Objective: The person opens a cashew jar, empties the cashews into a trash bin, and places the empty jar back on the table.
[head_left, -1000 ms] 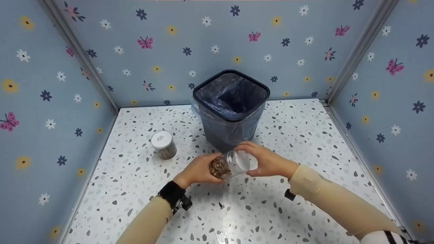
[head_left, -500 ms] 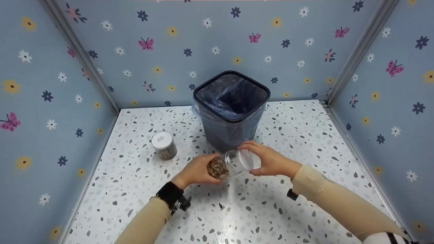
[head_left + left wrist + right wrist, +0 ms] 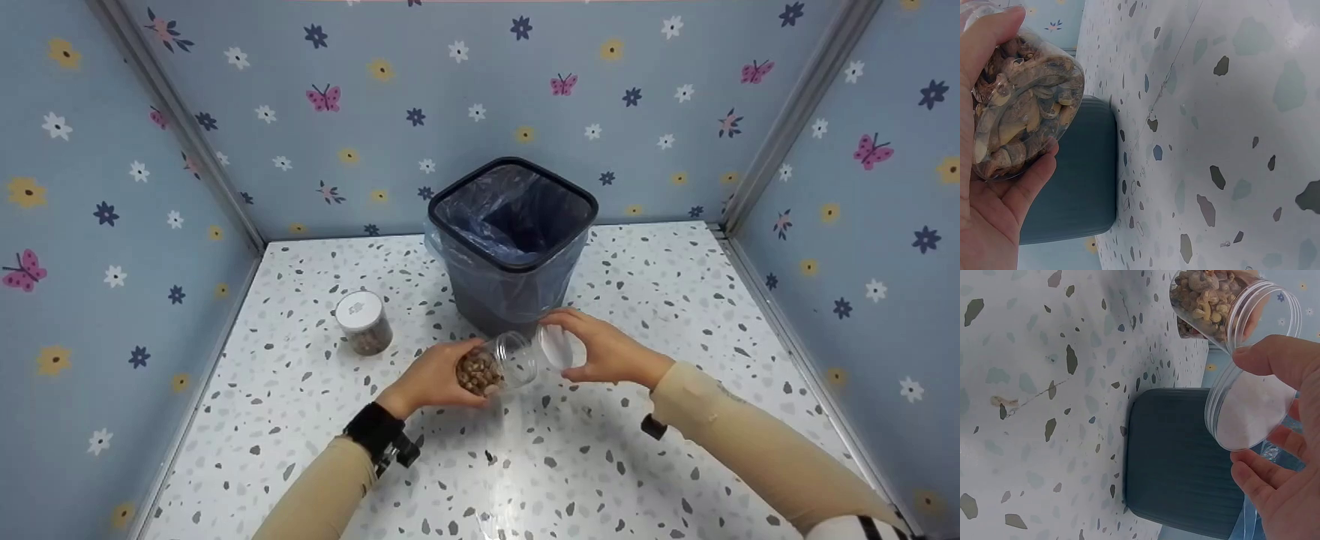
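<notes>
In the head view my left hand (image 3: pixel 431 377) grips a clear plastic jar (image 3: pixel 519 361), tilted with its open mouth to the right. Brown dried pieces that look like small mushrooms (image 3: pixel 1022 109) lie in its base end. My right hand (image 3: pixel 611 351) pinches the round white-topped lid (image 3: pixel 557 346) by its edge, just right of the jar's mouth. The right wrist view shows the lid (image 3: pixel 1252 410) with its clear threaded rim, overlapping the edge of the jar's mouth (image 3: pixel 1266 318) there.
A dark bin (image 3: pixel 491 300) with a black rim and bluish plastic liner stands right behind the hands. Another jar (image 3: pixel 365 330) with a white lid stands at the left, brown pieces inside. Flowered panels (image 3: pixel 480 97) enclose the speckled tabletop (image 3: pixel 300 420) at the back and sides.
My right hand has drawn the lid off to the right, opening a gap to the jar's mouth. My left hand has shifted slightly left with the jar.
</notes>
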`<move>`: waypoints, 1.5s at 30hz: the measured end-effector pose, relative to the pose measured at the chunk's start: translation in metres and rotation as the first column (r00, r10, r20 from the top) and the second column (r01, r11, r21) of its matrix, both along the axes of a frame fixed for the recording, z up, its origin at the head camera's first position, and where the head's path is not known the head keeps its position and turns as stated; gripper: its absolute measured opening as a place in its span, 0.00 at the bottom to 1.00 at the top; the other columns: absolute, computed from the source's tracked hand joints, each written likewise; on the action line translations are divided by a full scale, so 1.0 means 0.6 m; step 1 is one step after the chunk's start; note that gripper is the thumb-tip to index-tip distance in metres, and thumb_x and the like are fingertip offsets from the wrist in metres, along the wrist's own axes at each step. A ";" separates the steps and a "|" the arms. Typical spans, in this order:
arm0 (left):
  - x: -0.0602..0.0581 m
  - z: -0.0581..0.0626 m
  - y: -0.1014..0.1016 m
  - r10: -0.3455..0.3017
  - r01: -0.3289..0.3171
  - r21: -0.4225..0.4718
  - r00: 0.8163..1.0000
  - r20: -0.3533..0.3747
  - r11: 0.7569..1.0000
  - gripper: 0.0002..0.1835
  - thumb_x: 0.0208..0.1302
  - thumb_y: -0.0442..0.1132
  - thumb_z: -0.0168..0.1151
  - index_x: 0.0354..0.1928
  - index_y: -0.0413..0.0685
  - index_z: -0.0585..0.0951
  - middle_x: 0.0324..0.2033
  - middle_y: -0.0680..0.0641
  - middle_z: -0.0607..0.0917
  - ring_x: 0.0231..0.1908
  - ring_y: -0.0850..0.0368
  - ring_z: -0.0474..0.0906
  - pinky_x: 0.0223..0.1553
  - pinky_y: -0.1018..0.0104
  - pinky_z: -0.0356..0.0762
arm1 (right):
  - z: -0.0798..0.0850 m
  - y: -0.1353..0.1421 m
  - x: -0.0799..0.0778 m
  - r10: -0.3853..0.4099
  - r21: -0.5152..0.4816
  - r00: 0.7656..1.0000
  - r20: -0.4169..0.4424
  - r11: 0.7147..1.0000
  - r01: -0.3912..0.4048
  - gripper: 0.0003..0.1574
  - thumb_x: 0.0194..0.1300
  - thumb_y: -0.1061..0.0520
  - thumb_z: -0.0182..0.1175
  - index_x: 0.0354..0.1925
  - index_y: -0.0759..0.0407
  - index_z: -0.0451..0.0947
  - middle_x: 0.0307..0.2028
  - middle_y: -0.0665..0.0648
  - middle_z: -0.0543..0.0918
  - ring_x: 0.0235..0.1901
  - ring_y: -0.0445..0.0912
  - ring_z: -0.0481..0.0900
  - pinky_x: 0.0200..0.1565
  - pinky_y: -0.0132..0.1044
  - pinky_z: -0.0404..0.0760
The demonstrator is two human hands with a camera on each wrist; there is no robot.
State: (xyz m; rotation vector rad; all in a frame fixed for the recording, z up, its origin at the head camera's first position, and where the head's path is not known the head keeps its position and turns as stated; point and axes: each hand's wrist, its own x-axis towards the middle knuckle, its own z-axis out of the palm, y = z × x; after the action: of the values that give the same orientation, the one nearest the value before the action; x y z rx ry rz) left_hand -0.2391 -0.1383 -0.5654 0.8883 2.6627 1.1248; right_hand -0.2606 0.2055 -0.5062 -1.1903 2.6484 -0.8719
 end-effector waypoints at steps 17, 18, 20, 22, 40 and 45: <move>0.003 0.002 0.002 -0.004 0.004 -0.012 0.999 -0.032 1.000 0.50 0.46 0.57 0.89 0.72 0.52 0.79 0.58 0.48 0.89 0.55 0.52 0.87 0.60 0.51 0.87 | -0.020 0.026 -0.017 -0.076 0.048 0.997 0.015 0.996 0.075 0.54 0.55 0.57 0.80 0.77 0.59 0.70 0.73 0.65 0.75 0.70 0.63 0.77 0.69 0.64 0.80; 0.003 0.002 0.002 -0.005 0.005 -0.011 0.999 -0.032 1.000 0.50 0.46 0.55 0.90 0.72 0.52 0.78 0.59 0.47 0.89 0.56 0.51 0.86 0.60 0.50 0.87 | -0.020 0.027 -0.017 -0.080 0.055 0.997 0.019 0.995 0.079 0.54 0.55 0.57 0.80 0.77 0.60 0.71 0.73 0.65 0.75 0.70 0.63 0.77 0.68 0.63 0.80; 0.004 0.002 0.002 -0.007 0.007 -0.008 0.999 -0.034 1.000 0.50 0.45 0.53 0.90 0.73 0.51 0.78 0.59 0.46 0.89 0.56 0.51 0.86 0.61 0.49 0.86 | -0.022 0.031 -0.017 -0.090 0.069 0.996 0.019 0.994 0.088 0.54 0.55 0.56 0.80 0.77 0.60 0.71 0.73 0.66 0.75 0.69 0.64 0.77 0.67 0.64 0.81; 0.004 0.002 0.002 -0.008 0.008 -0.005 0.999 -0.037 1.000 0.50 0.45 0.52 0.90 0.72 0.50 0.78 0.59 0.46 0.89 0.56 0.51 0.86 0.61 0.50 0.86 | -0.024 0.033 -0.018 -0.098 0.080 0.995 0.024 0.992 0.096 0.54 0.55 0.55 0.81 0.77 0.59 0.71 0.72 0.66 0.75 0.68 0.64 0.77 0.65 0.63 0.82; 0.004 0.006 0.003 0.009 -0.009 -0.022 1.000 -0.014 1.000 0.52 0.44 0.58 0.89 0.73 0.52 0.78 0.59 0.47 0.89 0.56 0.51 0.86 0.61 0.50 0.86 | -0.072 0.030 -0.013 -0.073 0.127 0.997 -0.006 0.989 0.073 0.52 0.49 0.55 0.83 0.70 0.64 0.76 0.63 0.65 0.81 0.60 0.62 0.82 0.63 0.61 0.84; 0.001 0.003 0.005 -0.005 0.004 -0.025 0.999 -0.047 1.000 0.50 0.44 0.57 0.89 0.71 0.54 0.79 0.58 0.49 0.90 0.55 0.53 0.87 0.59 0.51 0.87 | -0.086 0.031 -0.010 -0.078 0.159 0.997 0.008 0.984 0.076 0.52 0.49 0.55 0.83 0.71 0.63 0.76 0.65 0.66 0.81 0.61 0.62 0.82 0.65 0.61 0.83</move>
State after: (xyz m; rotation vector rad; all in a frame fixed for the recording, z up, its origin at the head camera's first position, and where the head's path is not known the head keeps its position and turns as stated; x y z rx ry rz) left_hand -0.2382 -0.1354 -0.5635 0.9273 2.7042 1.0803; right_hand -0.2666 0.2242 -0.5580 -1.0477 2.7095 -0.6626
